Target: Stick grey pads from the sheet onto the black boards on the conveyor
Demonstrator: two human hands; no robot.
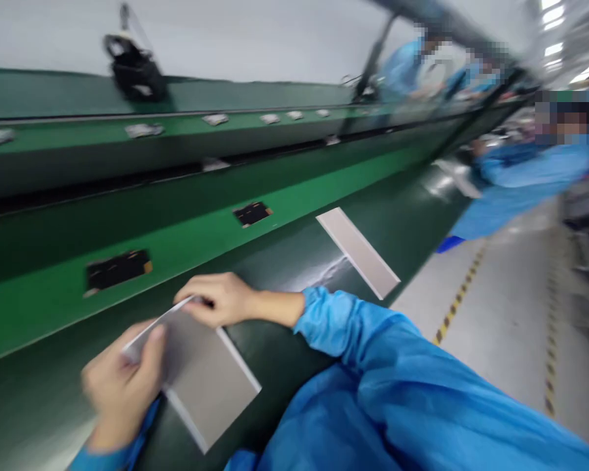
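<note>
Both of my hands hold a grey sheet with white side edges (211, 383) by its far end, low over the dark green bench. That far end is bent upward between them. My left hand (127, 376) is closed on the left corner, thumb on top. My right hand (220, 297) pinches the right corner; a small dark thing shows by its fingertips, too blurred to name. To the right, a pinkish strip with white edges (360, 252) lies flat on the bench.
Beyond the bench, a bright green conveyor belt (191, 245) carries black flat parts, one (118, 270) nearer and one (252, 213) farther. Small silvery pieces sit on the shelf (177, 127) above. A black object (137, 72) hangs at the back. Co-workers in blue (535, 176) are farther along.
</note>
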